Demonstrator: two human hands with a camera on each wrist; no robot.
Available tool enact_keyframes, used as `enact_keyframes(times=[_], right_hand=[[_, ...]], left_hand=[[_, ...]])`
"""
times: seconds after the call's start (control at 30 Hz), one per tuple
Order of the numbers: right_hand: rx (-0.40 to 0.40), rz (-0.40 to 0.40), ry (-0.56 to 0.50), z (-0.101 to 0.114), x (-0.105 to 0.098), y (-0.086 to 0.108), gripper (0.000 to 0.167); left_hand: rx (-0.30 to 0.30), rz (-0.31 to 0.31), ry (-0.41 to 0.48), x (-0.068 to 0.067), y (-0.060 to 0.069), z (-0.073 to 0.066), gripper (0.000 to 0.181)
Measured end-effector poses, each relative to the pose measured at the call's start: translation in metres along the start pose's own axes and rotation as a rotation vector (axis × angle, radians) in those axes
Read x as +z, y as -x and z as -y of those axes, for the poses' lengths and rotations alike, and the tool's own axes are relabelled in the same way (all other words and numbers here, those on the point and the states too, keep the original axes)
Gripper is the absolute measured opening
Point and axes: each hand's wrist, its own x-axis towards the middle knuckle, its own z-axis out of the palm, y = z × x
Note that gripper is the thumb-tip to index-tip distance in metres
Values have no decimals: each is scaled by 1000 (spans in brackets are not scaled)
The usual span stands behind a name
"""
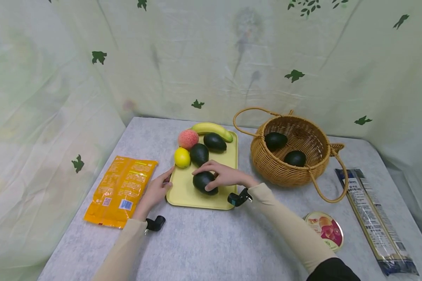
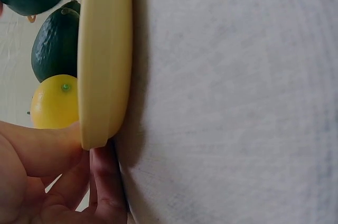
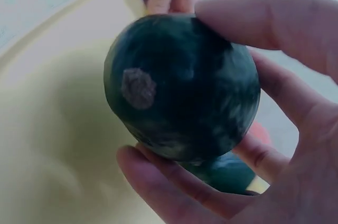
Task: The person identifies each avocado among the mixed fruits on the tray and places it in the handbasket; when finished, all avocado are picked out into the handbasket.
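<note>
Gripping a dark green, oval avocado (image 1: 204, 182) over a pale yellow, rectangular tray (image 1: 183, 197)

On my feed, the right hand (image 1: 222, 173) has its fingers curved round the avocado, parted about as wide as its body, thumb on one side and the rest opposite. The left hand (image 1: 155, 192) pinches the tray's edge, thumb above and other fingers beneath. I can't tell whether the avocado's underside touches the tray. My worry is that rounded skin: an uneven grip could let it slip and knock the fruit nearby. If the left hand tilted the edge, loose pieces could roll, perhaps first the round yellow lemon (image 1: 182, 157) beside the rim.

Beyond the held avocado, on the tray, I count two more dark green avocados (image 1: 199, 155) (image 1: 215, 142), a round pinkish-red peach (image 1: 188, 139) and a curved yellow banana (image 1: 211, 128). To the right stands a brown woven basket (image 1: 285, 171) with two dark avocados inside (image 1: 275, 141) (image 1: 295, 158). The grey worktop (image 1: 197, 249) also carries a shiny orange plastic packet (image 1: 121, 191) left of the tray, a round fruit-printed tin (image 1: 325, 230) in front of the basket, and a long, narrow, printed packet (image 1: 376, 222) at far right.
</note>
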Motion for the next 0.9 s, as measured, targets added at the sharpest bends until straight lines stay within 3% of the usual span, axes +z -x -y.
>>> enact_keyframes(times=[0.37,0.6,0.9], right_hand=[[-46,-36,-149,21,-54,43,53],[54,-125,-246,24,-90,82,54],[116,-280,-281,20,-130,131,56]], left_hand=[[-2,2,-8,-1,0,0,55],[-8,10,-9,-1,-2,1,54],[-2,3,-5,0,-2,3,55]])
